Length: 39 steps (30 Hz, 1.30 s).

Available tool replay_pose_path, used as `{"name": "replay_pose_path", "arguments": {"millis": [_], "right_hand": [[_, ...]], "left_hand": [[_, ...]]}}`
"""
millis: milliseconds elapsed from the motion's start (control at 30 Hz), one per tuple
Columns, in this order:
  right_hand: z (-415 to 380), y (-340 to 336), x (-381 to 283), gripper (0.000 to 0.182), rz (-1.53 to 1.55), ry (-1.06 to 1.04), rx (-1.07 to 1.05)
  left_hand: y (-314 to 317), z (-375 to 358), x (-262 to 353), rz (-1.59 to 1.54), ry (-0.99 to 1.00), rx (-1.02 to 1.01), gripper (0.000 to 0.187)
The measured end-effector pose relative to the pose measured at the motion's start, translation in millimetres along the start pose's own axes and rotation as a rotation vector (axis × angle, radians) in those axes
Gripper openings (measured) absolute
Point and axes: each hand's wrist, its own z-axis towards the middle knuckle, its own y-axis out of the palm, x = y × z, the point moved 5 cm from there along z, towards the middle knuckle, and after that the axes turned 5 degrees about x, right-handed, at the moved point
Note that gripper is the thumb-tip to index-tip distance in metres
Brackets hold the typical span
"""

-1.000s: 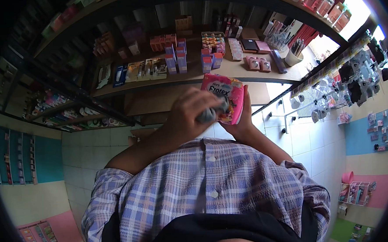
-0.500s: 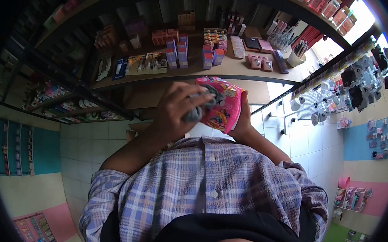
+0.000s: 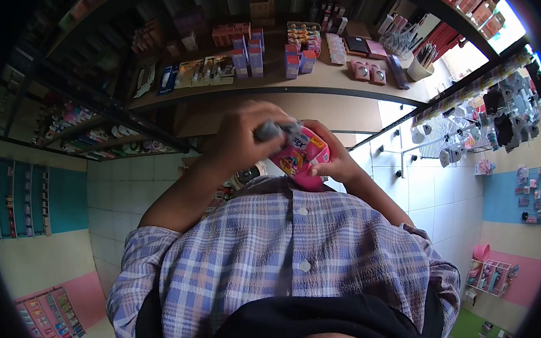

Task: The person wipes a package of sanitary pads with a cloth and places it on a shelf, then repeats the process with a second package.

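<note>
My left hand (image 3: 244, 133) is closed round a bunched grey cloth (image 3: 269, 131), which lies against the upper left of a bright pink plastic packet (image 3: 295, 156). Coloured pictures and white lettering show on the packet's front; only part of the wording can be read. On the packet's right side, my right hand (image 3: 333, 159) grips it, thumb on the front and the other fingers mostly behind. Both hands are in front of my chest, just below the shelf edge.
Ahead, a brown shelf (image 3: 205, 96) carries purple boxes (image 3: 255, 59), carded items and a cup of brushes (image 3: 421, 66). A lower shelf board (image 3: 341, 109) lies behind my hands. Hanging goods (image 3: 503, 108) line the right side; stocked shelves (image 3: 91, 126) stand left.
The packet has tilted and moved slightly down and left, so its lettered side now shows. The right thumb has come onto its front. The cloth has shifted toward the packet's upper left edge.
</note>
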Motion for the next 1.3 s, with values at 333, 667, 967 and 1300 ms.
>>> {"name": "replay_pose_path", "arguments": {"millis": [333, 667, 967, 1300], "right_hand": [[-17.3, 9.2, -17.4, 0.104, -0.106, -0.006, 0.050], [-29.1, -4.9, 12.1, 0.103, 0.033, 0.120, 0.009], [-28.7, -16.5, 25.0, 0.097, 0.533, 0.187, -0.004], [-56.0, -38.0, 68.0, 0.072, 0.713, 0.474, 0.101]], "left_hand": [[-6.3, -1.0, -26.3, -0.081, -0.176, 0.148, 0.027], [1.8, -8.9, -41.8, 0.091, -0.156, 0.013, 0.030], [59.3, -56.3, -50.7, -0.892, -0.671, 0.350, 0.028], [87.6, -108.7, -68.3, -0.943, -0.903, 0.368, 0.038]]}}
